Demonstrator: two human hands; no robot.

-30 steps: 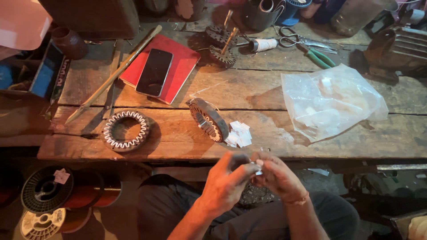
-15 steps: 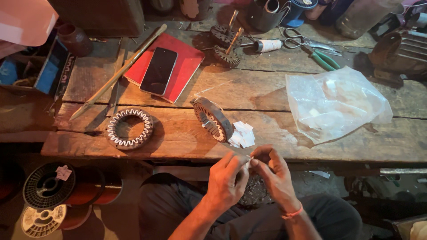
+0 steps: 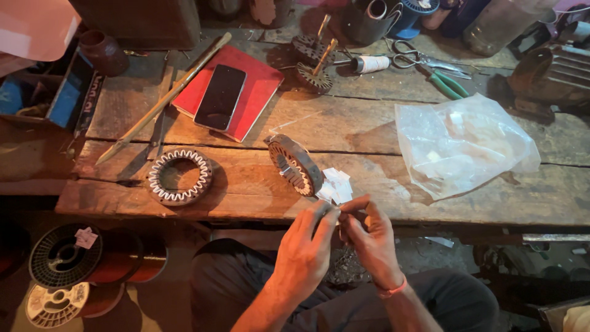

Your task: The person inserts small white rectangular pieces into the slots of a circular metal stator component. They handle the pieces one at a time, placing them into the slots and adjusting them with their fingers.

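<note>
My left hand (image 3: 305, 249) and my right hand (image 3: 370, 240) meet in front of the wooden workbench (image 3: 369, 132), just below its front edge. Their fingertips pinch a small pale piece between them; most of it is hidden by the fingers. Just above the hands a pile of small white paper slips (image 3: 335, 185) lies on the bench. A ring-shaped motor stator core (image 3: 295, 163) stands tilted on edge beside the slips. A second stator ring (image 3: 179, 176) lies flat to the left.
A dark phone (image 3: 220, 97) rests on a red notebook (image 3: 255, 92). A clear plastic bag (image 3: 461, 144) lies at the right. Scissors (image 3: 413, 58), green-handled pliers (image 3: 447, 83), a thread spool (image 3: 372, 63) and a long stick (image 3: 163, 101) sit farther back. Wire spools (image 3: 61, 255) stand lower left.
Both hands have risen a little toward the bench edge and drawn closer together, fingertips now touching. The view has shifted slightly; the stators and slips stay put.
</note>
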